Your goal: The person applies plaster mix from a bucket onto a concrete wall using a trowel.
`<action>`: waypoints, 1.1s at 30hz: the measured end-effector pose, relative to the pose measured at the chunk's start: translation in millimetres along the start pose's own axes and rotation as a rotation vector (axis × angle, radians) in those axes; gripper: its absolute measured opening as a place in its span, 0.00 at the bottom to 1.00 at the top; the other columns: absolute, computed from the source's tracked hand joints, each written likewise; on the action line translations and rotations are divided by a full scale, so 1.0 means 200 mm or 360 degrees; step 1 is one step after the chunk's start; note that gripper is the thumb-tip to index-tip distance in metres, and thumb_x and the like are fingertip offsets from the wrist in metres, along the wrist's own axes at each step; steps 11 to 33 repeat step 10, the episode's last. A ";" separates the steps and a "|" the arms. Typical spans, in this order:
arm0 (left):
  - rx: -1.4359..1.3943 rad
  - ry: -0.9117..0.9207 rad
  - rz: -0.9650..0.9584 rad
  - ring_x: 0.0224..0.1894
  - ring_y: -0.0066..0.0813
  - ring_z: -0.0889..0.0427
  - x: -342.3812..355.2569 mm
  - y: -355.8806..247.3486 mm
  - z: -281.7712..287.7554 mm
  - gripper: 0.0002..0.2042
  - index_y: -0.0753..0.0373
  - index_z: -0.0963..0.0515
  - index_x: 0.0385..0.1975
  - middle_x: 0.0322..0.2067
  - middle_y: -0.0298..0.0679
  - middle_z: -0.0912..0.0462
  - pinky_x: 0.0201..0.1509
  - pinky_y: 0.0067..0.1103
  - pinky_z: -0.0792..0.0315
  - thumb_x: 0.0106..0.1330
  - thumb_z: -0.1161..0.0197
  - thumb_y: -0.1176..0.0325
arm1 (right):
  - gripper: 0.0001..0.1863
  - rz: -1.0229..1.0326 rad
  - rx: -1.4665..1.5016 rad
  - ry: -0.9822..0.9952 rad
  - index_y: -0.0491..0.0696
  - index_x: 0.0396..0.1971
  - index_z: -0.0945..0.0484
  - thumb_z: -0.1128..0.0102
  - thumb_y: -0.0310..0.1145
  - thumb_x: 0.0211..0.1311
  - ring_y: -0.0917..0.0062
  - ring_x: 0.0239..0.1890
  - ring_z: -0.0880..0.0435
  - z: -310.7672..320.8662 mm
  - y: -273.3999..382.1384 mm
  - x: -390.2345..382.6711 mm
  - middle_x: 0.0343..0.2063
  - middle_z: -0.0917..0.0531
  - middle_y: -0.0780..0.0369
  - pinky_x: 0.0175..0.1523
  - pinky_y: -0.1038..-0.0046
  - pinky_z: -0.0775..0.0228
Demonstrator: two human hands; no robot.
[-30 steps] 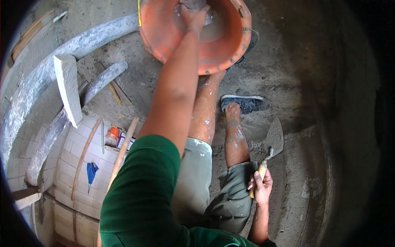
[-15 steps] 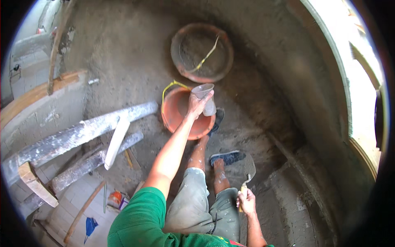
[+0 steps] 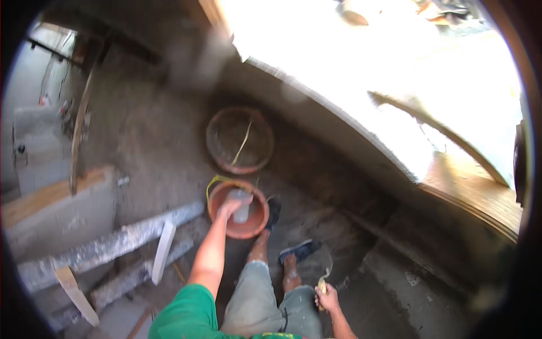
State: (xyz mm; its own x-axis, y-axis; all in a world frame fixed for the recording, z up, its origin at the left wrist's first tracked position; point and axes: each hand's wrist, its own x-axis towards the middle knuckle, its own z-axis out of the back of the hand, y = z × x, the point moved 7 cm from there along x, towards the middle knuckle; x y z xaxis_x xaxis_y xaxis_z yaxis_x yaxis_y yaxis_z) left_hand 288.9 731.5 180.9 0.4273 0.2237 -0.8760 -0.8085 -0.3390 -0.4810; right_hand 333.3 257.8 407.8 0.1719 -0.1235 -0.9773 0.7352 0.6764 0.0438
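Note:
My left hand point(image 3: 230, 205) is closed on a translucent plastic pitcher point(image 3: 241, 213), holding it at the mouth of an orange bucket point(image 3: 248, 230). A yellow strap point(image 3: 211, 192) loops from the bucket's far left rim. Just beyond the bucket stands a round orange basin point(image 3: 212, 148) with a yellow strip point(image 3: 243, 142) lying across it. In my right hand point(image 3: 327, 297), beside my right knee, is the pale handle of a trowel point(image 3: 322, 285). Its blade blends into the grey floor and is hard to make out.
Thick mottled poles point(image 3: 124, 240) lie at the left, with white-painted wooden pieces point(image 3: 164, 251) against them. A low block wall with a wooden top point(image 3: 56, 195) stands behind. A bright opening with a ledge point(image 3: 474, 192) takes up the upper right. My shoes point(image 3: 299, 250) are near the bucket.
My view has tilted up toward the bright opening, so bucket and basin appear lower and further left. The pitcher has gone down into the bucket's mouth. My right hand still holds the trowel.

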 end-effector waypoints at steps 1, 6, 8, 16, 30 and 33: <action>0.0491 -0.0191 0.0240 0.63 0.41 0.39 -0.04 0.04 0.06 0.48 0.70 0.40 0.61 0.59 0.52 0.36 0.67 0.29 0.43 0.43 0.27 0.45 | 0.10 0.0012 -0.0030 -0.0010 0.43 0.39 0.29 0.41 0.31 0.61 0.82 0.14 0.27 0.01 -0.01 -0.02 0.17 0.25 0.65 0.18 0.78 0.32; 0.0361 -0.1243 -0.0239 0.68 0.52 0.49 -0.17 -0.37 0.34 0.51 0.68 0.50 0.66 0.64 0.60 0.45 0.71 0.35 0.51 0.47 0.28 0.48 | 0.10 0.0005 0.0034 -0.0035 0.41 0.36 0.26 0.40 0.32 0.60 0.81 0.16 0.25 0.10 -0.08 -0.14 0.16 0.23 0.64 0.20 0.77 0.31; 0.0445 -0.1269 -0.0509 0.67 0.56 0.48 -0.15 -0.68 0.37 0.48 0.68 0.50 0.65 0.63 0.59 0.44 0.70 0.39 0.51 0.49 0.29 0.51 | 0.10 0.0040 0.0029 -0.0074 0.41 0.36 0.25 0.40 0.32 0.60 0.81 0.16 0.24 0.14 -0.10 -0.18 0.16 0.23 0.63 0.20 0.77 0.30; 0.0804 -0.1085 -0.0604 0.68 0.51 0.49 -0.05 -0.95 0.31 0.46 0.66 0.50 0.66 0.65 0.55 0.46 0.71 0.35 0.51 0.52 0.31 0.53 | 0.11 0.0062 0.0173 -0.0154 0.41 0.37 0.24 0.41 0.34 0.61 0.79 0.16 0.22 0.17 -0.17 -0.20 0.16 0.21 0.61 0.22 0.76 0.29; 0.0804 -0.1085 -0.0604 0.68 0.51 0.49 -0.05 -0.95 0.31 0.46 0.66 0.50 0.66 0.65 0.55 0.46 0.71 0.35 0.51 0.52 0.31 0.53 | 0.11 0.0062 0.0173 -0.0154 0.41 0.37 0.24 0.41 0.34 0.61 0.79 0.16 0.22 0.17 -0.17 -0.20 0.16 0.21 0.61 0.22 0.76 0.29; 0.0804 -0.1085 -0.0604 0.68 0.51 0.49 -0.05 -0.95 0.31 0.46 0.66 0.50 0.66 0.65 0.55 0.46 0.71 0.35 0.51 0.52 0.31 0.53 | 0.11 0.0062 0.0173 -0.0154 0.41 0.37 0.24 0.41 0.34 0.61 0.79 0.16 0.22 0.17 -0.17 -0.20 0.16 0.21 0.61 0.22 0.76 0.29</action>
